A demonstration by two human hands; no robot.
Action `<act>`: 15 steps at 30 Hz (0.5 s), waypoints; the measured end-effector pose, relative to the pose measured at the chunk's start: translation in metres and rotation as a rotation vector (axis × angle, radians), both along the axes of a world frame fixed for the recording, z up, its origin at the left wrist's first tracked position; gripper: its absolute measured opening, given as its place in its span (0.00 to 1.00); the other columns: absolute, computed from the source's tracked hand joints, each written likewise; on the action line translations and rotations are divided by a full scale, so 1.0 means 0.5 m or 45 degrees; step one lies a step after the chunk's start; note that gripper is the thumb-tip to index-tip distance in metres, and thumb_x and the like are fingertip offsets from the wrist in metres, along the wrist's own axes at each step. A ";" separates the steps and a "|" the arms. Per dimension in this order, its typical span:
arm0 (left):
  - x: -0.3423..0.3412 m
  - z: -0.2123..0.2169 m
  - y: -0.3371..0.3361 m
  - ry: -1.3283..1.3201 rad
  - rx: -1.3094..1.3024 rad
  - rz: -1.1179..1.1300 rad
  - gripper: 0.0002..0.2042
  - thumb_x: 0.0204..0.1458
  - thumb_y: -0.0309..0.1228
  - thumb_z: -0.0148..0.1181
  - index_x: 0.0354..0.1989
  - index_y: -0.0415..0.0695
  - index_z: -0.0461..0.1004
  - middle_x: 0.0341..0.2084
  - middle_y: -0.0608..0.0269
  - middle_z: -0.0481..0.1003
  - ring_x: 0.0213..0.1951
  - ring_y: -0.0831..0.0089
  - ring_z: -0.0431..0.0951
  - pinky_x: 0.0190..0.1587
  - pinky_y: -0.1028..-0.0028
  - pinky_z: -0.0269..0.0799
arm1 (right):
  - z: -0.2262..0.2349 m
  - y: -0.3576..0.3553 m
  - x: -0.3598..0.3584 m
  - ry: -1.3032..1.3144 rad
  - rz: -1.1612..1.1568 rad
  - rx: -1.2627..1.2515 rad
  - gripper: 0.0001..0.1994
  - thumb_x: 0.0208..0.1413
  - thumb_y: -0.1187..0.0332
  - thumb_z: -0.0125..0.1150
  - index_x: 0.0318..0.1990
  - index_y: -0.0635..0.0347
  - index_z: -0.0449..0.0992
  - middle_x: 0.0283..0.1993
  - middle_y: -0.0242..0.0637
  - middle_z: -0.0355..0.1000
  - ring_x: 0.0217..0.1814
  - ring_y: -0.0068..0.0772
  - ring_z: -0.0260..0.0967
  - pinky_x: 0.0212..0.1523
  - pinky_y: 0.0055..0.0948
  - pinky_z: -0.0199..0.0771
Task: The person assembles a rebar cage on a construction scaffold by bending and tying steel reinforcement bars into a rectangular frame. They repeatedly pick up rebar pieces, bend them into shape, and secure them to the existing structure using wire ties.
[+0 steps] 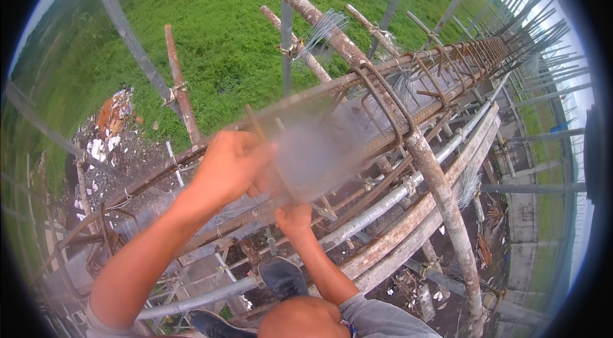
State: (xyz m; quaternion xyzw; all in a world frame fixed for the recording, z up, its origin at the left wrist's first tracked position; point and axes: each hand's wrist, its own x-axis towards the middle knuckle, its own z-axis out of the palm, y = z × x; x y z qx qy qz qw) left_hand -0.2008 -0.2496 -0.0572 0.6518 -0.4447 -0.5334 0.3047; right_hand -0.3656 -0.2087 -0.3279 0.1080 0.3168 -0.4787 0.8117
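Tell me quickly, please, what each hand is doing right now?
Left hand: closed around a rusty steel stirrup bar of the long rebar cage.
Right hand: closed just below it; whatever it grips is blurred and cannot be told.

Green field [223, 25] below, seemingly daylight

left hand [233, 162]: fingers curled (raised) | right hand [294, 220]: fisted, lower

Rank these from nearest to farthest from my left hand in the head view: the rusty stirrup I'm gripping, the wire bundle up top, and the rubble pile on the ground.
1. Rusty stirrup: in the left hand.
2. Rubble pile: to the left, on the ground below.
3. Wire bundle: upper middle, on a pole.
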 end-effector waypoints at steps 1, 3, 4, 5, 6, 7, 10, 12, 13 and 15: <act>-0.007 -0.010 -0.007 0.024 -0.033 0.022 0.19 0.63 0.41 0.61 0.34 0.32 0.76 0.20 0.60 0.77 0.17 0.77 0.76 0.17 0.79 0.68 | 0.007 -0.012 -0.005 -0.053 -0.036 0.009 0.18 0.65 0.67 0.42 0.57 0.65 0.68 0.55 0.46 0.74 0.54 0.40 0.73 0.57 0.41 0.75; -0.028 -0.026 -0.039 0.020 -0.112 -0.044 0.18 0.63 0.40 0.61 0.35 0.31 0.76 0.21 0.59 0.77 0.18 0.77 0.76 0.18 0.79 0.69 | 0.018 -0.033 -0.034 -0.210 -0.106 0.133 0.15 0.65 0.67 0.43 0.53 0.65 0.69 0.50 0.45 0.75 0.50 0.39 0.75 0.52 0.39 0.77; -0.046 -0.032 -0.063 0.015 -0.168 -0.072 0.18 0.63 0.39 0.61 0.35 0.31 0.77 0.21 0.59 0.77 0.19 0.77 0.77 0.18 0.78 0.70 | 0.016 -0.056 -0.034 -0.014 -0.200 0.038 0.10 0.64 0.68 0.43 0.43 0.62 0.69 0.43 0.44 0.76 0.37 0.33 0.74 0.37 0.30 0.77; -0.072 -0.037 -0.089 -0.040 -0.218 -0.120 0.18 0.63 0.39 0.60 0.36 0.30 0.77 0.22 0.58 0.78 0.20 0.76 0.77 0.19 0.78 0.70 | 0.015 -0.077 -0.063 0.056 -0.229 0.057 0.08 0.65 0.69 0.43 0.38 0.62 0.68 0.34 0.39 0.72 0.28 0.25 0.66 0.25 0.22 0.69; -0.103 -0.038 -0.120 -0.100 -0.295 -0.154 0.18 0.64 0.39 0.60 0.36 0.30 0.77 0.23 0.57 0.78 0.20 0.76 0.78 0.20 0.78 0.71 | 0.008 -0.104 -0.083 0.079 -0.266 0.151 0.09 0.65 0.70 0.43 0.36 0.64 0.68 0.30 0.34 0.67 0.26 0.22 0.62 0.22 0.18 0.65; -0.135 -0.036 -0.153 0.055 -0.262 -0.125 0.18 0.64 0.38 0.60 0.37 0.29 0.77 0.24 0.56 0.79 0.21 0.75 0.79 0.20 0.77 0.73 | 0.002 -0.128 -0.117 0.141 -0.297 0.180 0.09 0.66 0.71 0.43 0.37 0.66 0.67 0.28 0.33 0.64 0.27 0.22 0.64 0.22 0.18 0.65; -0.206 -0.002 -0.227 0.380 -0.193 -0.080 0.21 0.65 0.40 0.58 0.37 0.27 0.77 0.26 0.51 0.80 0.23 0.72 0.80 0.23 0.74 0.76 | -0.008 -0.178 -0.195 -0.201 -0.365 -0.183 0.15 0.72 0.63 0.42 0.38 0.68 0.67 0.30 0.37 0.66 0.30 0.26 0.66 0.27 0.20 0.73; -0.203 0.035 -0.241 0.306 -0.120 -0.174 0.24 0.66 0.44 0.55 0.38 0.26 0.77 0.27 0.50 0.81 0.23 0.70 0.80 0.24 0.73 0.78 | -0.010 -0.174 -0.214 -0.032 -0.397 -0.113 0.20 0.73 0.56 0.41 0.41 0.68 0.68 0.32 0.38 0.68 0.31 0.27 0.67 0.30 0.21 0.76; -0.192 0.060 -0.237 0.265 -0.087 -0.219 0.26 0.66 0.46 0.54 0.39 0.26 0.76 0.28 0.49 0.81 0.23 0.69 0.81 0.25 0.72 0.79 | -0.010 -0.154 -0.209 -0.004 -0.367 -0.020 0.22 0.74 0.54 0.40 0.42 0.67 0.69 0.34 0.39 0.69 0.32 0.27 0.67 0.32 0.22 0.77; -0.113 0.104 -0.185 -0.233 -0.380 -0.315 0.27 0.65 0.48 0.54 0.39 0.28 0.78 0.25 0.51 0.80 0.24 0.69 0.81 0.26 0.67 0.77 | -0.015 -0.111 -0.159 0.004 -0.190 0.055 0.25 0.73 0.49 0.39 0.47 0.67 0.70 0.39 0.41 0.72 0.34 0.27 0.68 0.34 0.24 0.78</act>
